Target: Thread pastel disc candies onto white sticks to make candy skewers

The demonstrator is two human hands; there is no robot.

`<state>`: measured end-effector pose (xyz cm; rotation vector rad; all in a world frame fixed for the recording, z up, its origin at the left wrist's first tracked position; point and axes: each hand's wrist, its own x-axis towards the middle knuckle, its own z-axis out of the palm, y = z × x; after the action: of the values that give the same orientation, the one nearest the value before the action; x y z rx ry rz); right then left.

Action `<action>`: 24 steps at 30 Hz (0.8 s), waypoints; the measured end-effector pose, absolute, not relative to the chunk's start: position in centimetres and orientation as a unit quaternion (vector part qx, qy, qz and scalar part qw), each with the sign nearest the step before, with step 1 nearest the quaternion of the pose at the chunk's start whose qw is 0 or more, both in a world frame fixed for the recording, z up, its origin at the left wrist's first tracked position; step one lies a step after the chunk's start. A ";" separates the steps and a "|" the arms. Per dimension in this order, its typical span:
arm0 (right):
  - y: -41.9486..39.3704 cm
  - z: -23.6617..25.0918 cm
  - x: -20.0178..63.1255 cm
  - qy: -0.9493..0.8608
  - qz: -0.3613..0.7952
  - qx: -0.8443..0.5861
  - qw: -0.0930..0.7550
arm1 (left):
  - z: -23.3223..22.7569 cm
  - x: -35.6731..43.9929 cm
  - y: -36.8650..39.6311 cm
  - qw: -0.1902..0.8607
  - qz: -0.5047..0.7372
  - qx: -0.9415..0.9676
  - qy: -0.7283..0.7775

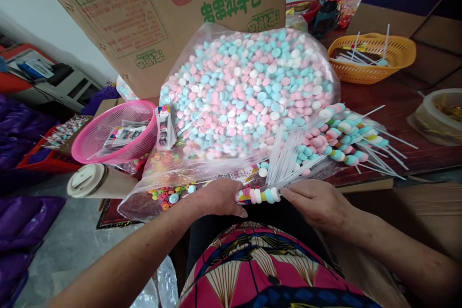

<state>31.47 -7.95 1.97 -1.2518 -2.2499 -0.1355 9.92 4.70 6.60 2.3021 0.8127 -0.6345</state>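
Observation:
A candy skewer (267,196), strung with pink, white, yellow and blue pieces, lies level between my two hands, close to my lap. My left hand (222,196) is closed round its left end, where a bit of colourful printed wrapper shows. At the other end, the fingers of my right hand (319,202) pinch the skewer's stick. Just beyond my hands is a bundle of white sticks (285,156). To the right of it lies a pile of filled candy skewers (342,139). A large clear bag of pastel candies (245,86) fills the table behind.
A pink basket (77,142) with printed packets and a lidded cup (104,180) stand at left. Small ring candies (169,195) lie under plastic near my left forearm. A yellow basket (400,60) and a plastic tub (429,125) are at right. A cardboard box (144,24) rises behind.

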 end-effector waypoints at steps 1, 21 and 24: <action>-7.9 2.1 31.5 -0.832 -0.054 -0.476 0.279 | 6.6 10.0 4.5 0.258 -0.230 0.886 0.310; -7.9 5.4 32.5 -0.839 -0.222 -0.429 0.252 | 8.0 10.6 3.7 0.423 -0.133 0.849 0.288; -7.7 5.6 33.0 -0.851 -0.231 -0.418 0.219 | 8.7 10.8 3.8 0.498 -0.161 0.812 0.257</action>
<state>32.98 -7.65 5.57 -1.1575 -2.3546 -0.6393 10.79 3.83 8.68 1.9665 0.6231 -0.3906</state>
